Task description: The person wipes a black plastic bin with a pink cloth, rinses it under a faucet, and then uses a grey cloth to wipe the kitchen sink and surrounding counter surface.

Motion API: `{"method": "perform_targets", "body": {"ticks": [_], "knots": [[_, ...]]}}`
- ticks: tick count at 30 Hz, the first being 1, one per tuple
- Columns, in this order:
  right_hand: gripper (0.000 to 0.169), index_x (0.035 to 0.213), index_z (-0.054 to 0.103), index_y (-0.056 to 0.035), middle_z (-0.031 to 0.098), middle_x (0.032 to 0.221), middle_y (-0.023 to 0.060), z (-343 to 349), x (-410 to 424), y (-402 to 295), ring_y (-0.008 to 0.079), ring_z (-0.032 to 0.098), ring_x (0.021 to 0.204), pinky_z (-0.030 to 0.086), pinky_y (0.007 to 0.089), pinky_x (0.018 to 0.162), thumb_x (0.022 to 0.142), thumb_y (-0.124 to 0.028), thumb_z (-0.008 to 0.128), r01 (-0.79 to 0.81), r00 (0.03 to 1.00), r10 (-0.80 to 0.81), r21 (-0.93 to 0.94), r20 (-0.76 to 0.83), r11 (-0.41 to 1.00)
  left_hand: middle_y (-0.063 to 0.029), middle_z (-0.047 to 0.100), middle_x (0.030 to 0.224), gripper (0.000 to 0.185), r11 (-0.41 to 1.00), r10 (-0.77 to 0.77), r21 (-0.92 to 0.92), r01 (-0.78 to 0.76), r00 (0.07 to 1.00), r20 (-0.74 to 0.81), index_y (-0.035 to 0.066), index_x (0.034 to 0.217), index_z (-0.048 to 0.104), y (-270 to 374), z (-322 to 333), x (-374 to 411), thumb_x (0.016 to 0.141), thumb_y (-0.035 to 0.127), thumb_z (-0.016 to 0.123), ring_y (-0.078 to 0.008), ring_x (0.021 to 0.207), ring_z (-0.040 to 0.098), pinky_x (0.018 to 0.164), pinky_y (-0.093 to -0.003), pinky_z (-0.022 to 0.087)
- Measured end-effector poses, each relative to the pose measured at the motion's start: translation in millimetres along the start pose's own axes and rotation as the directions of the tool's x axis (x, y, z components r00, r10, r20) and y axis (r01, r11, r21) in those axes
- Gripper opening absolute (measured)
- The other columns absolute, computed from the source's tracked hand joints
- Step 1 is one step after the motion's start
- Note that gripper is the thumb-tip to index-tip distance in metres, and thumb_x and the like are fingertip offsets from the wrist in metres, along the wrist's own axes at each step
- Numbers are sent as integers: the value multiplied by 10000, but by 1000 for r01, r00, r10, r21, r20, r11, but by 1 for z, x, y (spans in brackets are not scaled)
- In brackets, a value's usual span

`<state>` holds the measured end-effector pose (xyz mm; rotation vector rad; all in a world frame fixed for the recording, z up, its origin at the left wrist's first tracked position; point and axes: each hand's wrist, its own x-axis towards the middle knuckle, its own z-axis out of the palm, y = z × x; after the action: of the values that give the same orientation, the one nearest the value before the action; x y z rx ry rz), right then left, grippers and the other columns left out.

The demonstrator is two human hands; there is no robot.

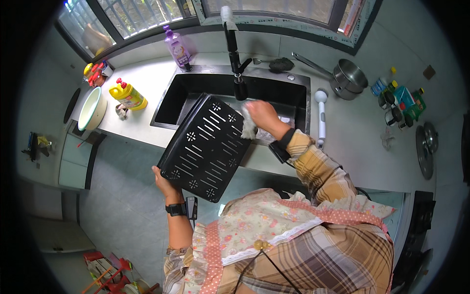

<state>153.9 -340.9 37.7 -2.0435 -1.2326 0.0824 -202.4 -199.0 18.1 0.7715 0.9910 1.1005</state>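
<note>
A black slotted basket (207, 150) is tilted over the front edge of the black sink (290, 84), its perforated face towards me. My left hand (165, 182) grips its lower left corner, with the fingers partly hidden behind it. In my right hand (261, 114) is a whitish cloth (248, 123), held against or close to the basket's upper right edge; whether it touches is unclear. Just above the cloth hangs the spout of the black faucet (240, 88). Behind my right hand, something pale lies partly hidden in the sink.
A yellow detergent bottle (130, 96), a pale basin (92, 109) and a purple pump bottle (177, 49) stand left of or behind the sink. On the right are a white brush-like tool (321, 115), a steel saucepan (349, 79) and several bottles (404, 101). A dark scouring pad (281, 64) lies behind the sink.
</note>
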Motion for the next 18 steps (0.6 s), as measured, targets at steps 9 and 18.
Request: {"method": "perform_targets", "body": {"ticks": [9, 18], "knots": [[442, 1276, 526, -82, 452, 1351, 166, 24, 3, -77, 306, 485, 1200, 348, 454, 937, 868, -237, 598, 351, 924, -362, -101, -127, 931, -138, 656, 1034, 583, 1000, 21, -21, -19, 992, 123, -47, 1129, 578, -3, 5, -8, 1023, 459, 307, -248, 881, 656, 781, -355, 541], [342, 1230, 566, -36, 644, 1075, 175, 48, -21, 37, 272, 614, 985, 466, 381, 885, 953, -155, 406, 84, 989, -125, 404, 78, 911, -159, 628, 1157, 671, 987, -79, -124, 99, 985, 151, -51, 1225, 547, -31, -24, -4, 1017, 509, 242, -278, 1023, 620, 899, -387, 502]]}}
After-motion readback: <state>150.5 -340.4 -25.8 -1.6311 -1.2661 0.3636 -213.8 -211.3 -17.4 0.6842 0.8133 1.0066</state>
